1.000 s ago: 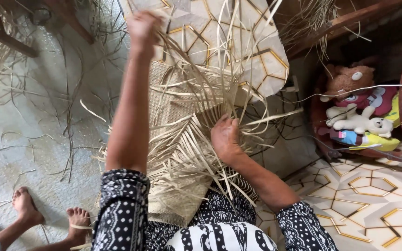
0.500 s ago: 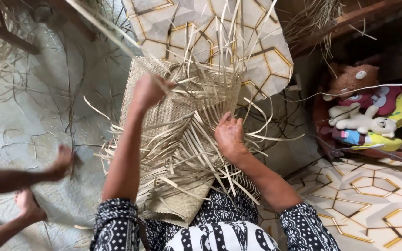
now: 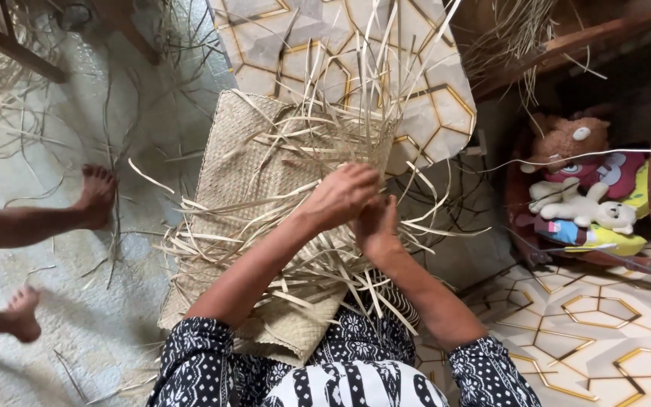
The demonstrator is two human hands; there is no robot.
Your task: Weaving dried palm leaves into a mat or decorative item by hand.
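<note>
Hands meet over the half-woven straw mat (image 3: 265,173) spread across the person's lap and the floor: the left hand (image 3: 340,194) curls down onto loose pale strips (image 3: 295,249), pinching some, while the right hand (image 3: 374,226) just beside it grips strips too. Bare feet (image 3: 96,194) of another person stand near the mat's left edge.

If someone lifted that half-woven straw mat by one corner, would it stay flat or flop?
Probably flop: the woven mat already drapes over the person's lap. It looks light, being thin flat strips. The loose strips spring up and fan outward, so they seem stiff enough to hold a curve, yet may slip free where the left hand works.
</note>
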